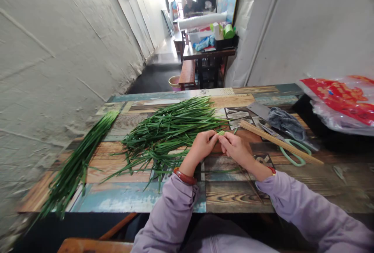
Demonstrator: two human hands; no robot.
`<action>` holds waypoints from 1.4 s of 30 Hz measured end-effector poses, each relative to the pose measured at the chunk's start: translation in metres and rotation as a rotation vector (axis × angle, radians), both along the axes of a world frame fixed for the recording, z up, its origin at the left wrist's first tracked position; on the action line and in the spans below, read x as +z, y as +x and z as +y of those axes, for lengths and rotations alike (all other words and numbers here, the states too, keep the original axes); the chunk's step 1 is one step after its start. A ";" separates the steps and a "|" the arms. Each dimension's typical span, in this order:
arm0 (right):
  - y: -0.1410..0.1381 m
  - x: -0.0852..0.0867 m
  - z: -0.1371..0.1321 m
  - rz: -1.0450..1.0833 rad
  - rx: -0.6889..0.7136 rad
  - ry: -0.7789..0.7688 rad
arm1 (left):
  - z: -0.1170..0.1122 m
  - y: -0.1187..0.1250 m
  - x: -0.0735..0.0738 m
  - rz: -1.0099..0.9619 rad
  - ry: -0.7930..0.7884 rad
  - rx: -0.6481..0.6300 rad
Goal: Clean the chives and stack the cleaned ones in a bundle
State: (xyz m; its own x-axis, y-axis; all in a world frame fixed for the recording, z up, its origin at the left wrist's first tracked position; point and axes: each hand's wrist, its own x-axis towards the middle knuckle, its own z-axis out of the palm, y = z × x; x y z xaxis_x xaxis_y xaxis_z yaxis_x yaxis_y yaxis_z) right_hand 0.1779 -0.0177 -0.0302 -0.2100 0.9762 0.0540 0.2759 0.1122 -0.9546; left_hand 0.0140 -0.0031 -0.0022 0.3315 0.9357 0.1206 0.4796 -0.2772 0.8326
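Observation:
My left hand [203, 144] and my right hand [237, 151] meet over the table, fingers pinched round the pale green ends of a few garlic chives [221, 132]. Just beyond and to the left of my left hand lies a large loose heap of garlic chives [172, 124]. A thin stick [253, 187] slants below my right hand; whether that hand grips it is hidden. To the right of my right hand lies a bundle of bamboo skewers [280, 142], crossing over green-handled scissors [292, 152].
A separate chive bunch [84, 155] lies along the table's left side. A dark grey cloth [284, 122] and a flat metal blade [258, 111] lie at right, near a red and clear plastic bag [344, 101]. Another table [193, 53] stands beyond; a person [189, 6] is far back.

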 end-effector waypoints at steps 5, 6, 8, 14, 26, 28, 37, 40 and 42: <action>-0.001 -0.002 0.003 0.079 -0.010 -0.061 | -0.001 -0.002 -0.005 0.063 0.057 -0.046; -0.001 -0.003 0.004 0.100 -0.013 -0.073 | -0.001 -0.002 -0.005 0.081 0.067 -0.064; 0.000 -0.004 0.005 0.122 -0.021 -0.082 | -0.003 -0.002 -0.004 0.130 0.089 -0.100; 0.002 -0.006 0.006 0.102 -0.041 -0.054 | -0.003 -0.005 0.001 0.249 0.176 -0.166; -0.001 0.000 0.003 -0.056 -0.097 0.105 | 0.022 -0.045 -0.003 0.342 0.352 0.271; -0.001 0.001 0.003 -0.068 -0.106 0.116 | 0.023 -0.042 -0.004 0.478 0.374 0.225; -0.001 -0.001 0.005 -0.034 -0.105 0.089 | 0.028 -0.025 -0.003 0.801 0.431 0.294; -0.002 -0.001 0.006 -0.002 -0.099 0.056 | 0.028 -0.021 -0.003 0.820 0.431 0.295; -0.002 -0.001 0.007 0.023 -0.090 0.041 | 0.026 -0.020 -0.003 0.823 0.442 0.293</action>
